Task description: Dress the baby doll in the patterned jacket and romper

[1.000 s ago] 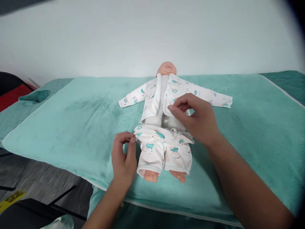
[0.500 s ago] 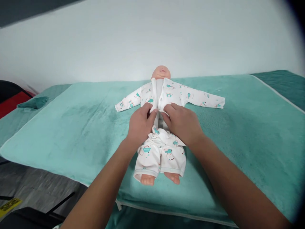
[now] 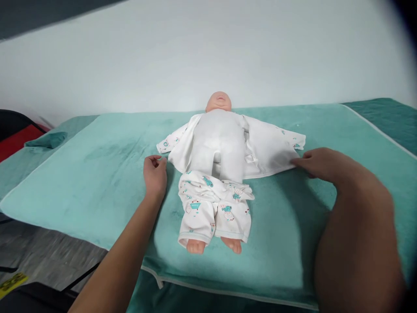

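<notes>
A baby doll [image 3: 219,102] lies on its back, its white cloth body [image 3: 218,130] showing between the spread front flaps of a printed white baby jacket [image 3: 273,143]. Pinched in my right hand [image 3: 322,163] is the lower corner of the right-hand flap, drawn out flat to the side. My left hand [image 3: 155,176] rests just beyond the edge of the other flap, fingers loosely curled, a gap between thumb and fingers, nothing visible in it. Matching printed pants [image 3: 215,208] are bunched low on the doll's legs, with both feet poking out of the cuffs.
A pale green plush blanket [image 3: 81,174] with light edging covers the table under the doll. Behind it stands a white wall [image 3: 208,52]. A folded green cloth [image 3: 47,140] lies at the far left, near a black and red chair. Grey floor shows at lower left.
Both hands have moved apart from the jacket's middle, and its front has been spread open to either side, baring the doll's white torso. My left hand has let go of its flap.
</notes>
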Demonstrator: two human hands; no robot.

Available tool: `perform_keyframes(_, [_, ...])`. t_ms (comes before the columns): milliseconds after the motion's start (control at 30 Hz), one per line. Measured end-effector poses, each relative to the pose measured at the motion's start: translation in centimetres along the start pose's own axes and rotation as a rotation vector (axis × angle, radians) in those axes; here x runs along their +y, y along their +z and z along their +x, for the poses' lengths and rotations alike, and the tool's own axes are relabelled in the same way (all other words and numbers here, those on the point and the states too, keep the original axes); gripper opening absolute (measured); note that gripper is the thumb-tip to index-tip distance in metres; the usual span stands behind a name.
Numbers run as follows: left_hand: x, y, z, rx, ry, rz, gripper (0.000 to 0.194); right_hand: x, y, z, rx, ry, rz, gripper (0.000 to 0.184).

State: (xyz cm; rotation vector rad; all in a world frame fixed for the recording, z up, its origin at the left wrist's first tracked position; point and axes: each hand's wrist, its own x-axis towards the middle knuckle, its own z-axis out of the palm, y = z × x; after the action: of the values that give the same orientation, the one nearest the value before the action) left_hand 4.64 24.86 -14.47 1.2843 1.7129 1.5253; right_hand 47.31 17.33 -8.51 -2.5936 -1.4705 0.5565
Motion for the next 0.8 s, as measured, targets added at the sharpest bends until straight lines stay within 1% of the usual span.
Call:
perform_keyframes(33, [0.1,0.0,-0.4,-0.004,0.044,0.008,0.019,-0.1,0.2,-0.2,0.011,-0.009,-0.010,0.036])
perform_keyframes(100, [0.8,0.1,-1.3,-0.056,0.134,0.042,0.015,-1.4,0.4,-1.3,0.147,-0.098,0.059,0.045])
perform_keyframes(133, [1.3,0.1,-1.8,-0.108,0.168,0.057,0.014,-2.4,0.4,-2.1,0.181,-0.193,0.144,0.047])
perform_keyframes(167, [1.7,0.1,-2.4,-0.180,0.183,0.064,0.014,-3.6,0.4,-3.1,0.143,-0.332,0.247,0.046])
perform_keyframes(200, [2.1,0.1,-2.9,-0.270,0.177,0.053,0.013,-4.7,0.5,-4.0,0.052,-0.481,0.343,0.042])
perform_keyframes(267, [2.7,-0.1,-3.8,-0.455,0.124,-0.017,0.013,-6.6,0.9,-5.6,-0.196,-0.740,0.467,0.030])
perform_keyframes(300, [2.8,-0.2,-4.1,-0.532,0.093,-0.065,0.013,-7.4,1.1,-6.2,-0.301,-0.828,0.493,0.024])
perform_keyframes(333, [2.9,-0.3,-4.4,-0.595,0.071,-0.114,0.013,-8.0,1.4,-6.7,-0.380,-0.894,0.508,0.018])
perform_keyframes(367, [2.9,-0.5,-4.6,-0.651,0.063,-0.158,0.013,-8.4,1.7,-7.0,-0.433,-0.945,0.521,0.013])
perform_keyframes(467, [2.8,-1.2,-4.7,-0.820,0.097,-0.262,0.011,-9.0,2.3,-7.4,-0.500,-1.053,0.566,0.005])
perform_keyframes(533, [2.9,-1.7,-4.7,-0.935,0.137,-0.294,0.009,-9.0,2.2,-7.5,-0.549,-1.101,0.604,0.011])
perform_keyframes(600, [3.1,-2.2,-4.8,-1.019,0.174,-0.262,0.012,-8.9,2.1,-7.4,-0.628,-1.147,0.614,0.019])
perform_keyframes(700, [3.6,-2.8,-5.2,-1.068,0.201,-0.148,0.018,-8.8,1.9,-7.4,-0.742,-1.190,0.563,0.019])
perform_keyframes(800, [4.1,-3.1,-5.8,-1.057,0.173,-0.098,0.015,-8.7,1.8,-7.5,-0.747,-1.225,0.466,0.020])
